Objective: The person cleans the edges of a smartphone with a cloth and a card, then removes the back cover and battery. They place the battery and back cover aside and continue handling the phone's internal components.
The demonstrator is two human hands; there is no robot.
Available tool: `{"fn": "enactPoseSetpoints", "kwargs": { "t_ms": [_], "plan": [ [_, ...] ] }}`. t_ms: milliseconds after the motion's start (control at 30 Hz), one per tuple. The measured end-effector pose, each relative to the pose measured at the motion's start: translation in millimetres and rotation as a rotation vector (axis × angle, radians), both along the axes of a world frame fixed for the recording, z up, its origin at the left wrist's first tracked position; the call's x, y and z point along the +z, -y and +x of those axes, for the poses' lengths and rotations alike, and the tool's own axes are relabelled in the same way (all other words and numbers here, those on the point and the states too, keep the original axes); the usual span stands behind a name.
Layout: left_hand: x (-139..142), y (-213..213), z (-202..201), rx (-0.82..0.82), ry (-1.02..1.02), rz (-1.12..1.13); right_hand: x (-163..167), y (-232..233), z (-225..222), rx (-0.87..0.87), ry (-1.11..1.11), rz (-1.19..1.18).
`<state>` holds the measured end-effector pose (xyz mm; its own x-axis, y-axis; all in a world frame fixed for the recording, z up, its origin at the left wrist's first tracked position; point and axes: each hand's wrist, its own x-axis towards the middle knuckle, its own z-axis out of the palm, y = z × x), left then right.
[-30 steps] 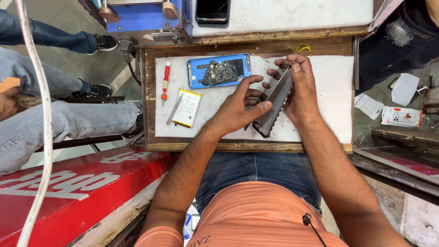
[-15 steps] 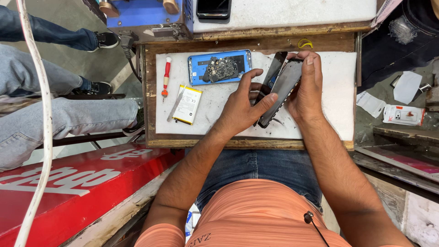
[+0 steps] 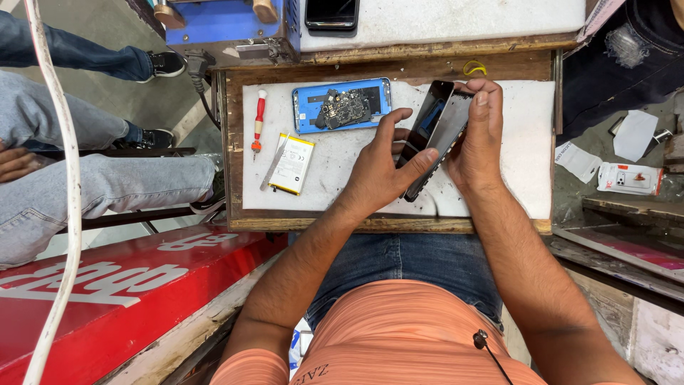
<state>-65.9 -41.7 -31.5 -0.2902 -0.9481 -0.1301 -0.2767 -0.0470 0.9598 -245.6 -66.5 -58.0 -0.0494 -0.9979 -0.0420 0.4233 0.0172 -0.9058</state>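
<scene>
Above the white mat [image 3: 499, 185], both hands, left [image 3: 381, 171] and right [image 3: 481, 139], grip a tilted phone screen [image 3: 442, 139].

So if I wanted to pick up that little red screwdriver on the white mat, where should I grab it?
Probably by the red handle, its thickest part. The screwdriver lies flat on the white mat, handle away from the person, thin metal tip toward them. Come straight down from above and pinch the handle's two long sides; there is bare mat on both sides, and the yellow-edged battery sits lower down, past the tip.

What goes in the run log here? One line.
left hand: holds phone screen panel | right hand: grips panel's top edge | blue phone frame, battery, screwdriver: on mat
</scene>
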Motion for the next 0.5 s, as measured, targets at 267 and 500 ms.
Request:
{"fn": "enactPoseSetpoints", "kwargs": {
  "t_ms": [267,500],
  "plan": [
    [10.3,-2.2,-3.8,-0.052,0.077,-0.014,5.6,-1.3,6.2,-0.005,0.009,-0.029],
    [1.9,-7.7,-9.2,-0.084,0.215,-0.242,9.0,-3.7,9.7,0.011,-0.013,-0.021]
  ]
}}
